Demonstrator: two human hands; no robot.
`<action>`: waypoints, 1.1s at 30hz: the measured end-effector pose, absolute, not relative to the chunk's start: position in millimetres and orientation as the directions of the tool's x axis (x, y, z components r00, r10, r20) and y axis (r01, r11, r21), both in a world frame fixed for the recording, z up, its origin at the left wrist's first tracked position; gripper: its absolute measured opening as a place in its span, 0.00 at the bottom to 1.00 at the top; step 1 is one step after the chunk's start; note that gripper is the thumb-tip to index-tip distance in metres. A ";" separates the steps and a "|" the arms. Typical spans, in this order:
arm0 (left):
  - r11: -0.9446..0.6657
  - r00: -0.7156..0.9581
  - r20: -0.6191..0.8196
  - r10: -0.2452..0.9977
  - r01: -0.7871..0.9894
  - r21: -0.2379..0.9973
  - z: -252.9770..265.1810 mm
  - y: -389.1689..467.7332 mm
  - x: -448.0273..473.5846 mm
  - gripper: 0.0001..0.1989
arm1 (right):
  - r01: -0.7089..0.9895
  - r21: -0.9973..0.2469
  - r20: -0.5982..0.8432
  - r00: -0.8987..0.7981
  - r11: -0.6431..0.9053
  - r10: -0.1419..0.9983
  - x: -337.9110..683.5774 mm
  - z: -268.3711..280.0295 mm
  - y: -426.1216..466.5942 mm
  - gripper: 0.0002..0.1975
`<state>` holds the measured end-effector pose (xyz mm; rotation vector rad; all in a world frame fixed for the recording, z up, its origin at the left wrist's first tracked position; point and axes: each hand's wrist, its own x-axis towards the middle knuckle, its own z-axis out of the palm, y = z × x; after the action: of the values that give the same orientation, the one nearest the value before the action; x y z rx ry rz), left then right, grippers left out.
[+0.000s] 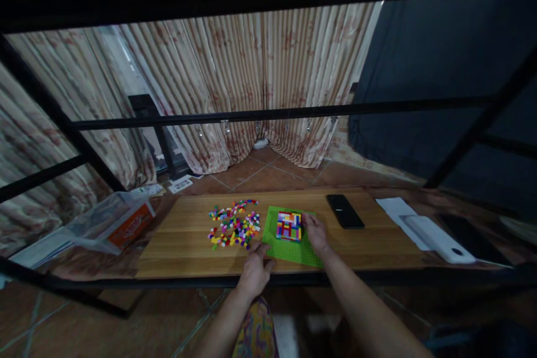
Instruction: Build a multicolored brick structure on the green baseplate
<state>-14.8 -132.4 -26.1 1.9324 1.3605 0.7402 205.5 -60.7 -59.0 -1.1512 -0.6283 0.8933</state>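
Observation:
A green studded baseplate (289, 252) lies on a wooden board, a little right of its middle. On it stands a low square build of multicoloured toy bricks (289, 227). At the plate's lower left corner is my left hand (255, 271), thumb and fingers apart, with nothing visible in it. My right hand (315, 233) rests over the plate's right edge, its fingers stretched out beside the build; whether they touch the bricks is hard to tell. Left of the plate, many small loose bricks (235, 225) in mixed colours lie scattered.
The wooden board (176, 240) bears a black phone (344, 211) right of the plate. A clear plastic box (113, 224) with an orange label stands at the left. Beyond the board's right end lie white paper (396, 208) and a white device (440, 239). Black metal bars (268, 116) cross behind.

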 end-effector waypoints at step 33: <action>-0.186 0.326 -0.029 0.945 0.608 0.772 -31.3 -148.1 -8.7 0.26 | -0.053 -0.999 -0.012 0.406 0.011 0.914 215.4 -54.7 -78.7 0.24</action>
<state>-8.7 -148.1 -31.3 1.8933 1.3691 0.6126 215.4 -78.7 -54.7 -1.3396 -0.8589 0.9222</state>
